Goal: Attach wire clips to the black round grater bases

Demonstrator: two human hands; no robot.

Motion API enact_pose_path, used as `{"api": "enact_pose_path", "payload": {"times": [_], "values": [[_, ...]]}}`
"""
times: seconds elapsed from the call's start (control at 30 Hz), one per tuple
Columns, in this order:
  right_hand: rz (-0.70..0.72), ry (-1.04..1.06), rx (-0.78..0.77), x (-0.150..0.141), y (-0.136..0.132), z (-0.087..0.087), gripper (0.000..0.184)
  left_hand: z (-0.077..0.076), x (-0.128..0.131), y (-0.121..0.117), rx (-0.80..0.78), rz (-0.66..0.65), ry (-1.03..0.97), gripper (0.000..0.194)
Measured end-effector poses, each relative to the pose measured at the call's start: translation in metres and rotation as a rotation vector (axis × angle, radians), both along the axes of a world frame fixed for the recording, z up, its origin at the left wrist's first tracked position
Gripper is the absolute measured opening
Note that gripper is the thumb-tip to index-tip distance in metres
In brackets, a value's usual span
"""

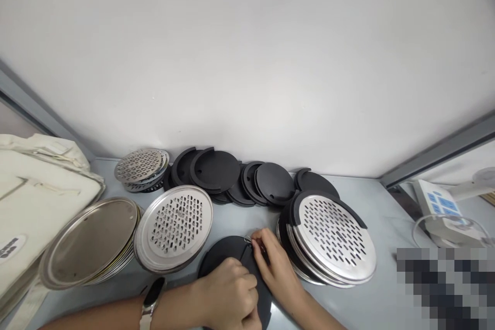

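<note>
A black round disc (pixel 213 253) lies on the table below me, with a straight seam near its far edge. My left hand (pixel 229 293), with a watch on the wrist, is closed in a fist over the disc. Whatever its fingers hold is hidden from view. At the disc's far right rim, my right hand (pixel 274 266) pinches beside a small shiny metal piece (pixel 247 240); the fingertips partly cover it. To the left is a stack of silver grater plates (pixel 178 227). Silver slotted plates with a black rim piece (pixel 332 234) are piled to the right.
Several black discs and curved black pieces (pixel 216 170) lie along the wall. Small perforated metal discs (pixel 141 167) are stacked at the back left, plain metal plates (pixel 93 242) at front left. A cream bag (pixel 42 201) stands far left, a white device (pixel 439 201) far right.
</note>
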State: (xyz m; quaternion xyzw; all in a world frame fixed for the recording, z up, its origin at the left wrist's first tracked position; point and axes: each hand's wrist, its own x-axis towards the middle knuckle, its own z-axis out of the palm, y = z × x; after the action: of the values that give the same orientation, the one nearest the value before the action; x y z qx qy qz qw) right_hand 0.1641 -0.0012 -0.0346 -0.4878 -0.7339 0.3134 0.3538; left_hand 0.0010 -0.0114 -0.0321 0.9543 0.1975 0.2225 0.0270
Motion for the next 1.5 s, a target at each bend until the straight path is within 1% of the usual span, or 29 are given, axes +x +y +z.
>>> {"api": "enact_pose_path", "payload": {"times": [0.23,0.4,0.53,0.83,1.03,1.2,1.5], "values": [[0.006,0.003,0.01,0.001,-0.001,0.0,0.015,-0.002,-0.001,0.001,0.004,-0.018,0.099,0.022],[0.011,0.0,0.006,0.002,-0.001,-0.002,0.015,0.001,-0.001,0.002,0.04,-0.011,0.059,0.025],[0.016,0.013,-0.011,0.003,-0.001,-0.005,0.014,0.003,-0.001,0.003,0.041,-0.028,0.109,0.028],[0.012,0.015,-0.008,0.003,-0.001,-0.002,0.015,-0.006,-0.004,0.001,0.025,-0.054,0.13,0.027],[0.004,0.005,0.014,0.004,-0.002,-0.002,0.014,0.0,-0.004,0.002,-0.004,-0.053,0.121,0.024],[0.011,-0.012,-0.012,0.004,-0.003,-0.003,0.013,0.006,-0.004,0.003,0.001,-0.065,0.125,0.025],[0.016,-0.039,-0.03,0.004,-0.005,-0.002,0.014,0.006,-0.004,0.003,-0.015,-0.048,0.076,0.027]]}}
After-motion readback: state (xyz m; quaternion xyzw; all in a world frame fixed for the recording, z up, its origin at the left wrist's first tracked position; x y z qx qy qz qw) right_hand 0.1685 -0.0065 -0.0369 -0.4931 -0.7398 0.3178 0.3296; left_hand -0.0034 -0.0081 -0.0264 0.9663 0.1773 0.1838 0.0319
